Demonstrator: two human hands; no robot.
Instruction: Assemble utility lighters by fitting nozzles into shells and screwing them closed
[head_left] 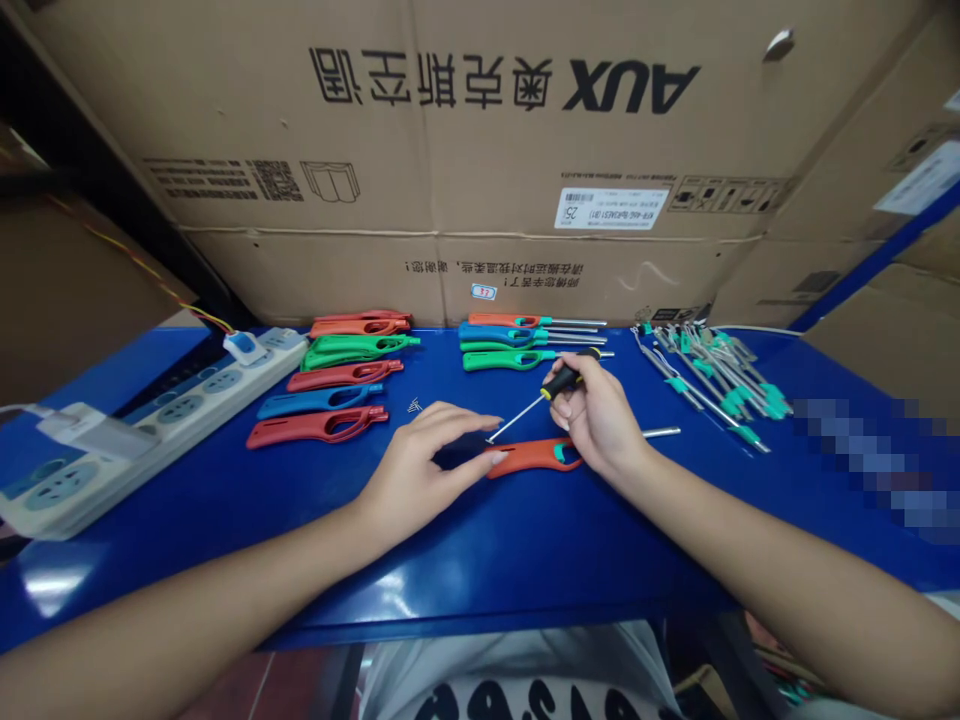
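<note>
An orange lighter [525, 457] with a long metal tube lies on the blue table in front of me. My left hand [424, 455] is at its left end, the thumb touching the handle. Its index finger stretches out apart from the thumb, close to the screwdriver's tip. In my right hand [600, 415] is a screwdriver [529, 410] with a black and yellow handle, slanting down to the left. The tip is at the lighter's left end; something tiny there is too small to make out. My right hand hides part of the lighter's front.
Red, green and blue lighter shells [319, 427] lie in a column at left. Small screws [415, 406] are near my left hand. Several assembled lighters [502, 360] lie behind, and metal tubes with green parts [712, 375] at right. A power strip [187, 410] and a cardboard wall [450, 200] border the table.
</note>
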